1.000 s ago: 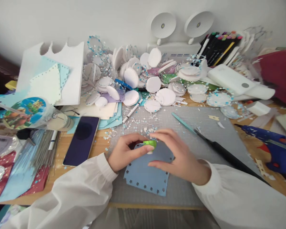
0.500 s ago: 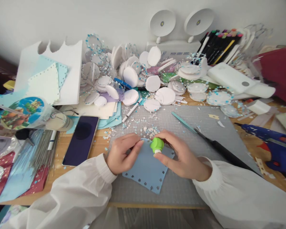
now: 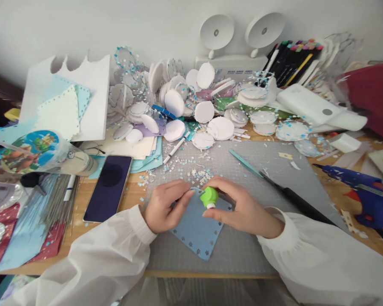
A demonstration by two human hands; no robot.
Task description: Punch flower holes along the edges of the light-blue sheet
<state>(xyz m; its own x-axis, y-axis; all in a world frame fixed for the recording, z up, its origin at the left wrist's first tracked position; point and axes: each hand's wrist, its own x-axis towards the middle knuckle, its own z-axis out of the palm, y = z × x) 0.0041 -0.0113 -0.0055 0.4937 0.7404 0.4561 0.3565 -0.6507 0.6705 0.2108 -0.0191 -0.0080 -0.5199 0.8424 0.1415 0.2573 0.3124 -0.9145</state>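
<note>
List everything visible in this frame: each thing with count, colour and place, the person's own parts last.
paper punch: one, green, between both hands
paper sheet: one, blue, flower holes along its edges, on the mat
cutting mat: one, grey, desk centre
phone: one, dark, left of the mat
glue gun: one, blue, far right
foam discs: many, white, heaped at the back
markers: a row, black with coloured caps, back right
confetti: many bits, pale, on the mat
left hand: on the sheet's left edge
right hand: gripping the punch
</note>
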